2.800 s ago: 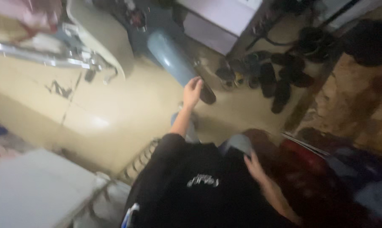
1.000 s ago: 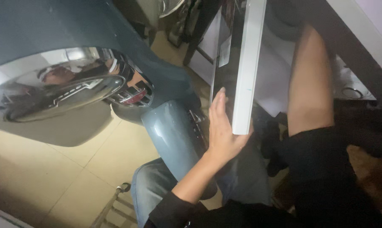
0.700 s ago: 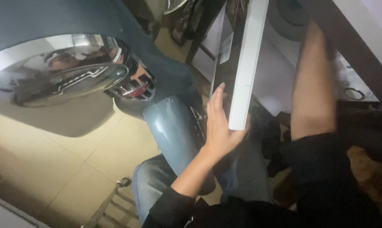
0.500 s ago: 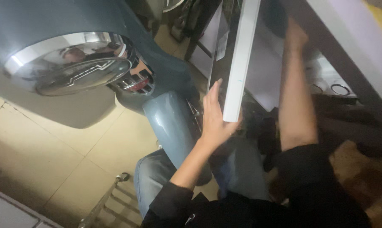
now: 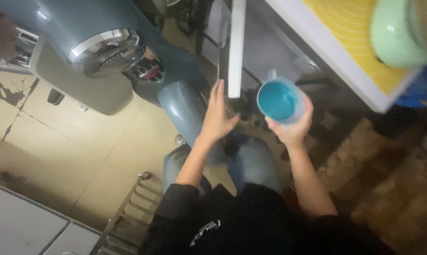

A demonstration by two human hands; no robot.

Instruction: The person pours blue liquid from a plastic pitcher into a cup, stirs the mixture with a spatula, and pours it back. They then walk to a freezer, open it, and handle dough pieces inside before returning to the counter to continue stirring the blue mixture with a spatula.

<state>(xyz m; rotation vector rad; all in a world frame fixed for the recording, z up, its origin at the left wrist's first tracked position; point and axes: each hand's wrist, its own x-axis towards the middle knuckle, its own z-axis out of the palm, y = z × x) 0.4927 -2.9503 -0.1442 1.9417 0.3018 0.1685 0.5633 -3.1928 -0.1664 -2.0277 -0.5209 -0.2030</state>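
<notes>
My right hand (image 5: 291,127) holds a blue plastic cup (image 5: 278,100) upright from below, its open mouth facing the camera. My left hand (image 5: 217,115) is spread flat, fingers up, against the white edge of an open cabinet door (image 5: 236,47). The cup is just right of that door's lower end, below the table edge. My black sleeves and blue jeans fill the bottom of the view.
A grey-blue scooter (image 5: 105,47) with a chrome headlight stands at the upper left over a beige tiled floor (image 5: 57,156). A white table (image 5: 312,42) with a yellow mat (image 5: 359,28) and a green bowl (image 5: 397,33) is at upper right. A metal rack (image 5: 128,212) lies at lower left.
My right arm has come out from inside the cabinet and now holds the blue cup in the open. My left hand stays on the door edge. The view has shifted right.
</notes>
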